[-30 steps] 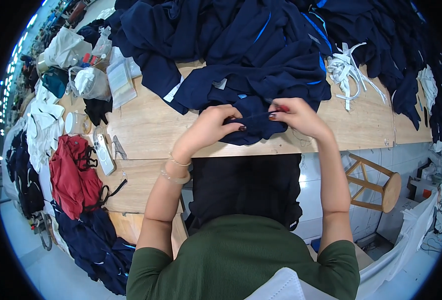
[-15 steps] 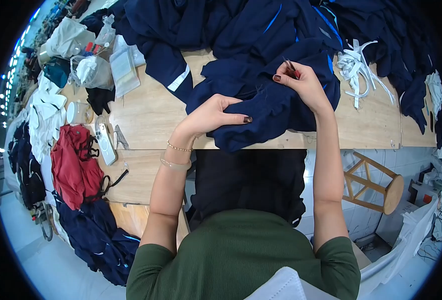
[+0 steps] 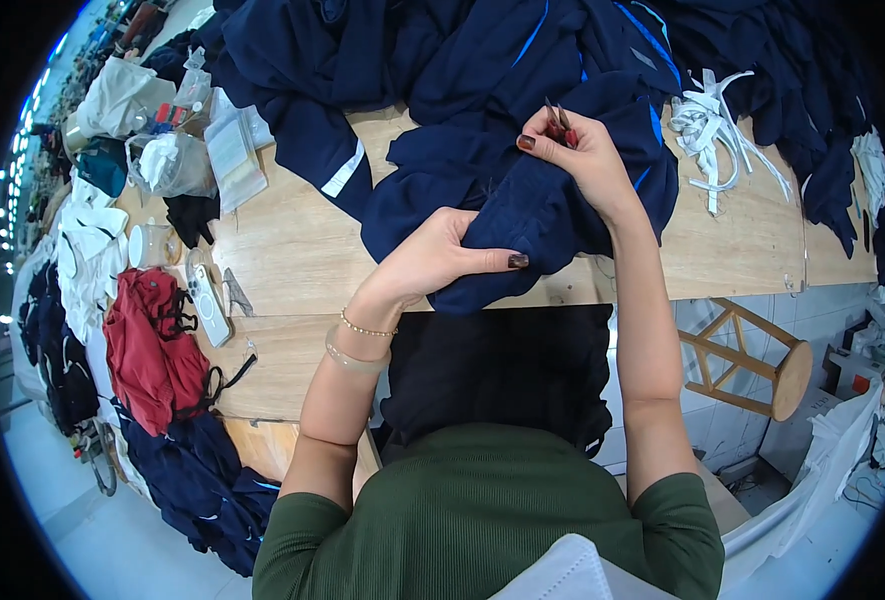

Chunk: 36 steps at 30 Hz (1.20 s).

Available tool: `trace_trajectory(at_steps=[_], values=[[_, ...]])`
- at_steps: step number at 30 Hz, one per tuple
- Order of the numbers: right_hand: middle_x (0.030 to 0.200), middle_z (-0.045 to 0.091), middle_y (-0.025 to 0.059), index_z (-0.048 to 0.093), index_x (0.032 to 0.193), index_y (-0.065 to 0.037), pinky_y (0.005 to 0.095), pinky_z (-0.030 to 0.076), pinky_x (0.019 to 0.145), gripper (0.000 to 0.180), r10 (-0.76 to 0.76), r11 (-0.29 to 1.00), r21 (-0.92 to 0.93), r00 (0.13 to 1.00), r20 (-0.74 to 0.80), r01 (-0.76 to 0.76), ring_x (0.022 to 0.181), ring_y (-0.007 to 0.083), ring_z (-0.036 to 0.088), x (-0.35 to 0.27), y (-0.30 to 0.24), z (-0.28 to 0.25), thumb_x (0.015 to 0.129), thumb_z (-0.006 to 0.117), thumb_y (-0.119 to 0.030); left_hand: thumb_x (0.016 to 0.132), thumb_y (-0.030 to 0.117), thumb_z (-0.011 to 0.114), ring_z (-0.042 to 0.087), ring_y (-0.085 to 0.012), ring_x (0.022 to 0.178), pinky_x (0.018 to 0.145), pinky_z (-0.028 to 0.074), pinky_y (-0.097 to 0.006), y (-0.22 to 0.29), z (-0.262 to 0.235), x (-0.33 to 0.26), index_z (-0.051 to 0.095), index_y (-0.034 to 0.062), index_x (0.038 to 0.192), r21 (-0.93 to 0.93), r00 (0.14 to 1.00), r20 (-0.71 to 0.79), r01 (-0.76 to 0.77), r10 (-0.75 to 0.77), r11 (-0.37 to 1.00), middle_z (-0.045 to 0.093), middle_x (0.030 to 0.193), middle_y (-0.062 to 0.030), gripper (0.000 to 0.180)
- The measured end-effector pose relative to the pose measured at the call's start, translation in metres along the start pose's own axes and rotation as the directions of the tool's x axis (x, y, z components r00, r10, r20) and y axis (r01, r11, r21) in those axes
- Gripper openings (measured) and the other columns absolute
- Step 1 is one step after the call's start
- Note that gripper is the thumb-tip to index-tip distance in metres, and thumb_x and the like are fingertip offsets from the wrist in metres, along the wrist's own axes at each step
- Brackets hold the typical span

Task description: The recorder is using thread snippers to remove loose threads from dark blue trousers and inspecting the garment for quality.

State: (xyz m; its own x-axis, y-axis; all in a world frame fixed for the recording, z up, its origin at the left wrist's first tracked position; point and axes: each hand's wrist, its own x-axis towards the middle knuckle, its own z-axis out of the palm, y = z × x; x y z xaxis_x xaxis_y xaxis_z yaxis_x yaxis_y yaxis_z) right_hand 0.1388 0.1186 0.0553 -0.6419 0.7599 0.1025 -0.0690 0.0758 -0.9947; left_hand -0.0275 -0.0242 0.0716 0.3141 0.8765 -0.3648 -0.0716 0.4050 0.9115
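Note:
A navy blue garment (image 3: 527,215) is bunched at the table's front edge, with a band of its cloth stretched between my hands. My left hand (image 3: 440,258) is closed on its near left part, thumb lying on top and the other fingers hidden beneath. Small dark snips with red on the handles (image 3: 562,132) sit in my closed right hand (image 3: 592,165), blades pointing up and away. My right thumb and fingertips also meet at the band's upper end; whether they pinch the cloth, I cannot tell.
More navy garments (image 3: 362,60) are heaped at the back. White drawstrings (image 3: 707,125) lie to the right. Leftward are a red bag (image 3: 152,350), a white phone (image 3: 208,305), a tape roll (image 3: 150,245) and plastic bags (image 3: 174,165). A wooden stool (image 3: 790,380) lies tipped at right.
The loosely bunched cloth is now drawn into a flatter band between my hands. My right hand has shifted slightly left, and my left slightly right and nearer me.

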Motion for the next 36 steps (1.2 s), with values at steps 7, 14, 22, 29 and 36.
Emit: trace_trajectory(at_steps=[7,14,22,29,36], values=[[0.086,0.056,0.0058,0.062,0.100,0.004,0.0220,0.044,0.073,0.023,-0.032,0.920,-0.390,0.999,0.015,0.035,0.076,0.0133,0.057,0.006,0.007,0.006,0.086,0.065,-0.015,0.081,0.001,0.069,0.063,-0.0084,0.078,0.075,0.052,-0.022,0.007,0.011,-0.001,0.066,-0.0052,0.096,-0.356,0.973,-0.177,-0.205,0.150,0.912,0.069,0.090,-0.0063,0.016],[0.090,0.060,0.0078,0.059,0.115,0.001,0.0249,0.048,0.076,0.026,-0.082,0.964,-0.263,0.907,-0.413,-0.033,0.081,0.0123,0.060,-0.058,-0.040,-0.013,0.092,0.056,-0.010,0.084,-0.001,0.065,0.065,-0.0141,0.084,0.080,0.054,-0.026,0.013,0.021,0.002,0.061,-0.0063,0.104,-0.543,0.951,-0.282,-0.270,0.131,0.795,0.067,0.098,-0.0112,0.021],[0.083,0.062,0.0043,0.063,0.088,-0.001,0.0234,0.045,0.068,0.022,-0.242,0.868,-0.489,0.931,-0.275,0.082,0.078,0.0128,0.057,-0.088,-0.066,0.007,0.070,0.075,-0.005,0.084,-0.003,0.064,0.064,-0.0111,0.083,0.079,0.052,-0.023,0.010,0.027,0.008,0.061,-0.0052,0.103,-0.530,0.930,-0.313,-0.340,0.193,0.777,0.067,0.097,-0.0086,0.020],[0.080,0.062,0.0053,0.064,0.086,-0.001,0.0270,0.043,0.066,0.021,-0.327,0.818,-0.559,0.910,-0.254,0.138,0.076,0.0167,0.054,-0.083,-0.069,0.018,0.070,0.076,-0.007,0.083,-0.004,0.064,0.062,-0.0086,0.081,0.077,0.052,-0.022,0.010,0.031,0.004,0.062,-0.0047,0.101,-0.488,0.916,-0.327,-0.373,0.231,0.789,0.067,0.095,-0.0067,0.018],[0.080,0.062,0.0052,0.064,0.086,-0.001,0.0275,0.042,0.064,0.020,-0.348,0.804,-0.572,0.910,-0.225,0.165,0.075,0.0173,0.053,-0.081,-0.070,0.023,0.071,0.075,-0.008,0.084,-0.003,0.064,0.062,-0.0084,0.080,0.077,0.052,-0.021,0.007,0.032,0.005,0.063,-0.0048,0.100,-0.461,0.917,-0.322,-0.370,0.236,0.806,0.068,0.094,-0.0068,0.016]])
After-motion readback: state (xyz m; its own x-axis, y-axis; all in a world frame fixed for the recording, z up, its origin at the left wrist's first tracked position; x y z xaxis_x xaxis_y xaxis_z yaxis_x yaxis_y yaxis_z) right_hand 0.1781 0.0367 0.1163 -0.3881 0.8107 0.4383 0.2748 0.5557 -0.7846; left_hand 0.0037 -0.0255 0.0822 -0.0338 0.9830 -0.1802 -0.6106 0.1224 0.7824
